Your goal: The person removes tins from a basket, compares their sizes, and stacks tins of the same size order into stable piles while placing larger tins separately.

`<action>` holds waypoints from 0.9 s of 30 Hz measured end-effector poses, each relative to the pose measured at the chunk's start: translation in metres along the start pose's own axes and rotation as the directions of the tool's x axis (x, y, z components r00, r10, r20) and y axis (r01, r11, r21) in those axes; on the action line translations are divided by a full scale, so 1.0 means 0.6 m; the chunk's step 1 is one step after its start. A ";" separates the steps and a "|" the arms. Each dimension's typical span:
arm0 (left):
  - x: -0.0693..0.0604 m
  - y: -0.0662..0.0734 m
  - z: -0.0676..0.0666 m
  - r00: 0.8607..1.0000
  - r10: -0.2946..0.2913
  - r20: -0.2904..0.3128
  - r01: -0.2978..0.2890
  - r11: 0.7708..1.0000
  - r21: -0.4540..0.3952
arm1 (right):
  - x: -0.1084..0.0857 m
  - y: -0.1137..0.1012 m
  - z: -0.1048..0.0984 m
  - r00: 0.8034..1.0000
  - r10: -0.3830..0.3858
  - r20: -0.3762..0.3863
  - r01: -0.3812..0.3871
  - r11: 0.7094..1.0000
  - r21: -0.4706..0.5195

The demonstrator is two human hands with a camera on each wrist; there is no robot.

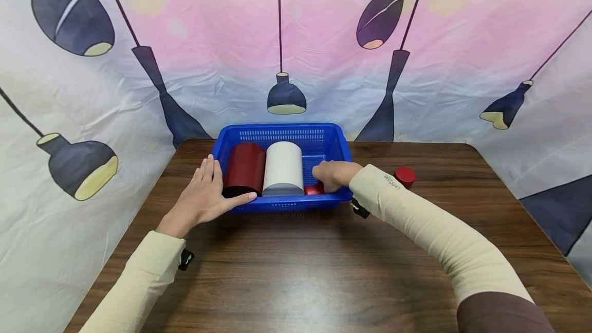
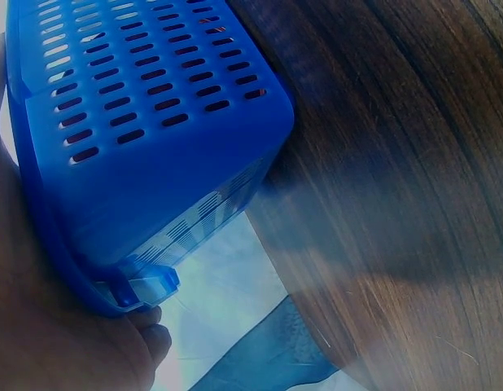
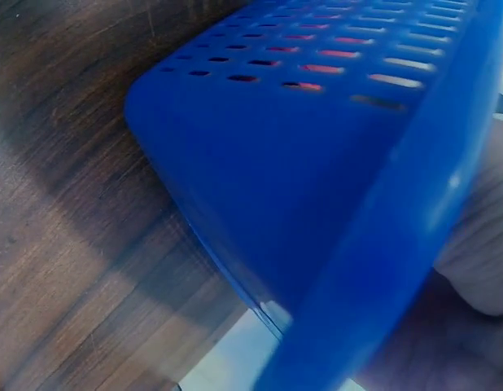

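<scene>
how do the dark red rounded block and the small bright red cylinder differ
The dark red rounded block is much larger and darker than the small bright red cylinder. The block sits inside the blue plastic basket; the cylinder is outside it on the brown wood-grain table. Both are red with curved sides.

The upright blue basket (image 1: 287, 202) holds a dark-red rounded block (image 1: 244, 167), a white one (image 1: 283, 166) and (rightmost) a small red object (image 1: 312, 189).

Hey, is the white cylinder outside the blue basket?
No, the white cylinder is inside the blue plastic basket, beside the dark red cylinder.
</scene>
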State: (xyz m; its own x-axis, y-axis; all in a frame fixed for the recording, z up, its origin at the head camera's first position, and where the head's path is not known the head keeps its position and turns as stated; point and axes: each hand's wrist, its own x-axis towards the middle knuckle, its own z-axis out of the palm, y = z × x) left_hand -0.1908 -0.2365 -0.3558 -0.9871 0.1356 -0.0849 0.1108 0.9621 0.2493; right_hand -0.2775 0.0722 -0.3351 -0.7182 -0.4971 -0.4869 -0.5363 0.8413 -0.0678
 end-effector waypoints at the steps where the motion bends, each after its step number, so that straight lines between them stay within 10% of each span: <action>1: 0.000 0.000 0.001 1.000 -0.002 0.000 0.002 1.000 0.000 | 0.000 0.001 -0.001 1.000 -0.001 -0.006 0.001 1.000 0.003; 27: 0.000 -0.001 0.001 1.000 0.003 0.001 -0.003 1.000 -0.008 | -0.033 0.030 -0.051 0.983 -0.073 -0.166 0.084 0.995 0.059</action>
State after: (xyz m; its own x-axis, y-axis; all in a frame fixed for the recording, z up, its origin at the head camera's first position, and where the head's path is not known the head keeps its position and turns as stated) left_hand -0.1907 -0.2368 -0.3568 -0.9867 0.1386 -0.0846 0.1127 0.9597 0.2573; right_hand -0.2866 0.0905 -0.2999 -0.7406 -0.5856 -0.3296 -0.5677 0.8077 -0.1595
